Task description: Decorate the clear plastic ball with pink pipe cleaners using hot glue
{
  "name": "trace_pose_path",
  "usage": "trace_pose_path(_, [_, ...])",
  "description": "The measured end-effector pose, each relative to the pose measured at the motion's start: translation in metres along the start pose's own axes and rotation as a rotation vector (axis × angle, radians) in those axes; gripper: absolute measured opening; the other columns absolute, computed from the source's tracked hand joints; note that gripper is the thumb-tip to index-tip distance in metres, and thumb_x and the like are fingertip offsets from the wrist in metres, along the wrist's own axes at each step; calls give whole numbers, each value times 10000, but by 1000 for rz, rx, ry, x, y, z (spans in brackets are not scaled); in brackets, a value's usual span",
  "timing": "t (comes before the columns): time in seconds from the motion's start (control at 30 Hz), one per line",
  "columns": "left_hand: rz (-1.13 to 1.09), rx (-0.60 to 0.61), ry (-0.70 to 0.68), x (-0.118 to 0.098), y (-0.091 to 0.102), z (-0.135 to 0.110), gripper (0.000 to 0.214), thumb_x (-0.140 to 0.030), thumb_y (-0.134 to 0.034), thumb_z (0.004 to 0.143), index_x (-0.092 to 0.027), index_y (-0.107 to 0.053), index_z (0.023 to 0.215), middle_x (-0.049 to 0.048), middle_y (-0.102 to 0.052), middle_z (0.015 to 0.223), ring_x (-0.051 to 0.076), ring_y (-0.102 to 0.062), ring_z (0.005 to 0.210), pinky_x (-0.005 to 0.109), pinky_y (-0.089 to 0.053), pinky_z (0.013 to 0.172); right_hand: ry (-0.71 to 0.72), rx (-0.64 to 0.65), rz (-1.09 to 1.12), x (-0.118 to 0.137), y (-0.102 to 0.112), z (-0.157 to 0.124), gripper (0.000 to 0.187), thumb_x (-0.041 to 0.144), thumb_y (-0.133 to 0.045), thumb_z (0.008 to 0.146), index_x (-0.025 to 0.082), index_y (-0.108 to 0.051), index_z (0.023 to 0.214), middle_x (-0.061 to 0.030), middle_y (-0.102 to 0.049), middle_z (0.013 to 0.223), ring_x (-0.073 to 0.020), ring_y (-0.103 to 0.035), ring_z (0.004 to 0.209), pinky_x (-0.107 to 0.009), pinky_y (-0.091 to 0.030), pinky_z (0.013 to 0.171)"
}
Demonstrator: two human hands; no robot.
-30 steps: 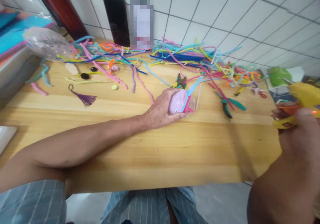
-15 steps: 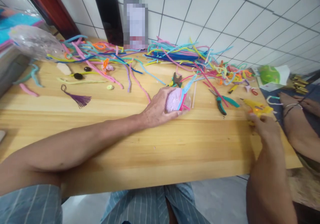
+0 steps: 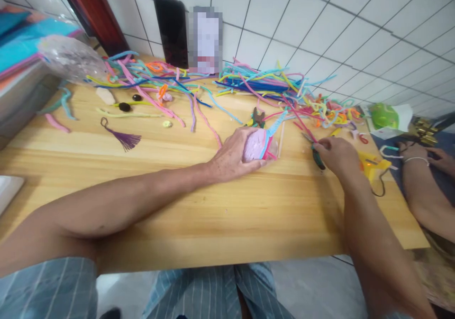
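My left hand (image 3: 232, 153) is closed around a lilac rounded piece (image 3: 254, 146) with light-blue and hot-pink pipe cleaners fixed along its right side. A clear part shows beneath that side. My right hand (image 3: 339, 160) has its fingers closed on the teal-handled pliers (image 3: 317, 158), which lie on the table. One handle is hidden under the hand. To the right of that hand lies a yellow glue gun (image 3: 371, 165) with a dark cord. A second pair of pliers (image 3: 259, 117), with a brown head, lies just behind the lilac piece.
Piles of coloured pipe cleaners (image 3: 256, 84) run along the tiled wall. Two phones lean there, one a black phone (image 3: 171, 32). A purple tassel (image 3: 124, 136) and black oval pieces (image 3: 124, 106) lie at left. Another person's arm (image 3: 423, 181) rests at the right edge.
My right hand has let go of the glue gun and moved left onto the teal-handled pliers. My left hand keeps its hold on the lilac piece. The view has shifted slightly.
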State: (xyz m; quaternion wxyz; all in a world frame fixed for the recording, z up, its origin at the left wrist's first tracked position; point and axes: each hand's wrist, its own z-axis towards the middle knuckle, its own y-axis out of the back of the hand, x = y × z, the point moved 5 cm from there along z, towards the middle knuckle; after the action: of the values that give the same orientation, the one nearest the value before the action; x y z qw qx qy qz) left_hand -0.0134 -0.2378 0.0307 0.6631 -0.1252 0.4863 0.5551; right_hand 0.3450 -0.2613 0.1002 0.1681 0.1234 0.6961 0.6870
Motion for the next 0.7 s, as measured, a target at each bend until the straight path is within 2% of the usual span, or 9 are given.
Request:
trace_pose_path(0.13, [-14,0,8,3,-1,1,974,-781,-812,947,-197,-477,1651,251,-615,1669,443,-587,1624,682,-499,1370,-18,32,-22,10,-7,11,407,369,-520,1146,152,-846,1254,-245,-836,1318,-307,-700,1080,-421,-438,869])
trace_pose_path(0.27, [-28,2,5,3,0,0,968,-760,-834,938,-215,-482,1656,241,-618,1672,444,-586,1619,680,-494,1371,-47,29,-44,14,-6,26,419,319,-494,1145,124,-855,1230,-281,-835,1275,-328,-714,1067,-445,-413,871])
trace_pose_path(0.33, [-25,3,2,3,0,-1,974,-769,-825,942,-214,-478,1664,238,-617,1666,440,-590,1614,667,-499,1368,-73,-33,-54,11,-1,36,502,305,-417,1171,47,-817,1332,-349,-792,1352,-361,-713,1185,-471,-427,936])
trace_pose_path(0.43, [-20,0,-8,3,1,-2,982,-767,-810,957,-194,-461,1675,253,-602,1675,447,-585,1618,672,-493,1370,-102,-153,-57,5,8,42,599,324,-345,1199,-39,-669,1547,-423,-650,1580,-399,-622,1458,-498,-427,1090])
trace_pose_path(0.5, [-21,2,-14,3,1,-2,982,-756,-816,959,-195,-451,1676,257,-594,1688,451,-574,1629,679,-483,1377,-83,-155,-41,1,6,39,595,396,-420,1197,9,-656,1581,-379,-650,1617,-385,-604,1496,-481,-437,1130])
trace_pose_path(0.6, [-19,5,-21,2,0,-2,966,-750,-816,961,-212,-447,1673,244,-601,1689,439,-575,1632,669,-487,1381,-8,-53,-22,-5,-9,26,563,530,-611,1127,113,-754,1477,-275,-777,1484,-363,-681,1358,-453,-490,1086])
trace_pose_path(0.7, [-9,-2,-15,3,0,-1,973,-767,-809,956,-214,-454,1673,235,-612,1671,432,-591,1616,661,-501,1375,74,58,-85,-14,-28,14,638,642,-660,1081,140,-758,1463,-279,-793,1453,-382,-717,1285,-473,-522,1060])
